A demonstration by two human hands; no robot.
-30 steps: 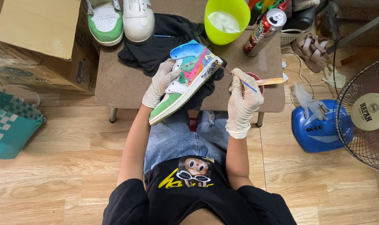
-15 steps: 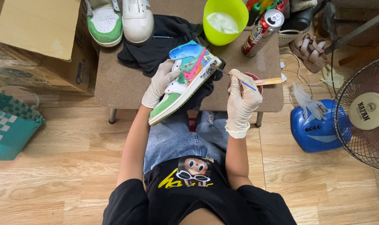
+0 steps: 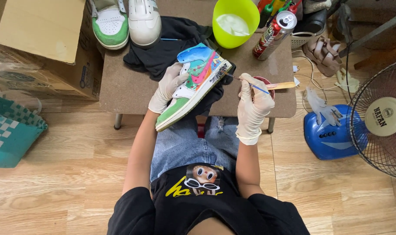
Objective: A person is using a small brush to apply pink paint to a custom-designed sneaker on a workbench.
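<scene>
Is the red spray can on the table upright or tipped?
Tipped. The red spray can leans at a slant, its silver top pointing toward the upper right, base beside the lime-green plastic bowl on the brown table.

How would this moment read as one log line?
left hand: holds sneaker tilted | right hand: holds brush, tip at sneaker's heel | table: green bowl, spray can

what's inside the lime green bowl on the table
The lime green bowl holds a pale, whitish mass, perhaps foam or a crumpled wipe; which one is unclear. The bowl's near wall hides part of its bottom.
</scene>
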